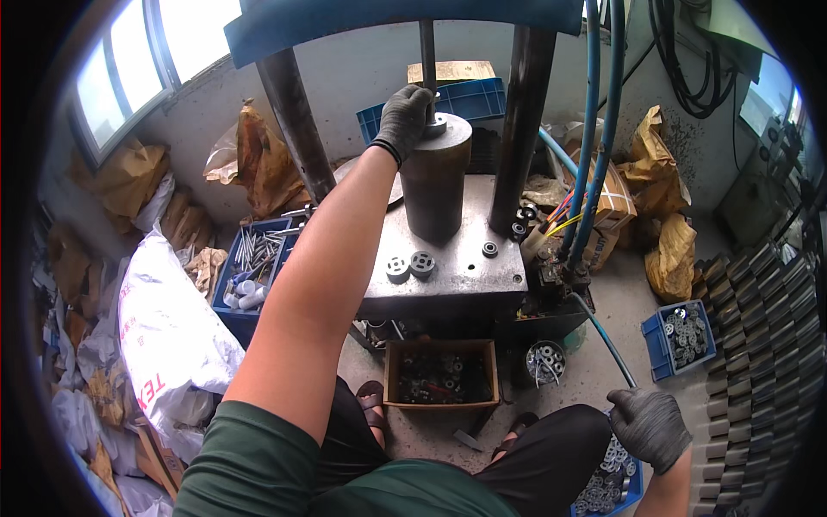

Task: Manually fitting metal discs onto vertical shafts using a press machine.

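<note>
My left hand (405, 121), in a dark grey glove, reaches to the top of an upright steel cylinder (435, 185) on the press table. Its fingers are closed beside the vertical press rod (427, 56); what they grip is mostly hidden. A small round metal part (435, 127) sits on the cylinder's top, against the fingers. Low at the right, my right hand (650, 428), gloved too, is closed round the end of a long lever (607, 343). Two slotted metal discs (410, 266) stand on the table in front of the cylinder.
Press columns (297, 125) (524, 129) flank the cylinder. A cardboard box (441, 401) of dark parts stands under the table. Blue bins (656, 345) (635, 487) of metal discs are at the right; another blue bin (228, 302) holds metal rods at the left. Stacked metal blocks (758, 370) line the far right.
</note>
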`<state>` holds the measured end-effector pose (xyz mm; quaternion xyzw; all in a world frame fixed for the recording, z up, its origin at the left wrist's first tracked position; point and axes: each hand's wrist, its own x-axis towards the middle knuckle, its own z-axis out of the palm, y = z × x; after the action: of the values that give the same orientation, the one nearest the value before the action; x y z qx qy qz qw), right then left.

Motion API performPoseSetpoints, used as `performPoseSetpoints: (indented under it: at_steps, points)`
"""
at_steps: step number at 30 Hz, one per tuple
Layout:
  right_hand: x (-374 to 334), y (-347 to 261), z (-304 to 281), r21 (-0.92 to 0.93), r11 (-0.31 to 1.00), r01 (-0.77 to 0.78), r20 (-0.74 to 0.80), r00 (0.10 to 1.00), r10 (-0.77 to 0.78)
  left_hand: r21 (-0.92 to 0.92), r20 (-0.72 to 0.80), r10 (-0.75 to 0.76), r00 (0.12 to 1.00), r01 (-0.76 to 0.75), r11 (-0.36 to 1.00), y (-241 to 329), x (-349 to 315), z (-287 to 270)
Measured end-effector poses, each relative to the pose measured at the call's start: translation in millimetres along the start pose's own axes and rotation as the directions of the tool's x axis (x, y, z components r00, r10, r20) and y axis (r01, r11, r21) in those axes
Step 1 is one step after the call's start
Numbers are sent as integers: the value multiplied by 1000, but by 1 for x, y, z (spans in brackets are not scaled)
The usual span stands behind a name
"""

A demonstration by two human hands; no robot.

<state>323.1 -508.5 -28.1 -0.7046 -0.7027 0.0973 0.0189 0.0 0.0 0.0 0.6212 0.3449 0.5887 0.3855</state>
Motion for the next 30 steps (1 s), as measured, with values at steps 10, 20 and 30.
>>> performPoseSetpoints:
  at_steps: [10, 20, 30]
  points:
    - [84, 1, -53, -187, 970, 155, -657, 714, -241, -31, -8, 18, 1000, -18, 999, 9, -9, 3]
    - [207, 17, -133, -95, 995, -38, -785, 618, -51, -41, 81, 59, 995, -55, 998, 16, -14, 20]
    - [215, 9, -137, -19, 988, -150, -646, 756, 103, 12, 40, 132, 990, -133, 991, 39, -57, 20]
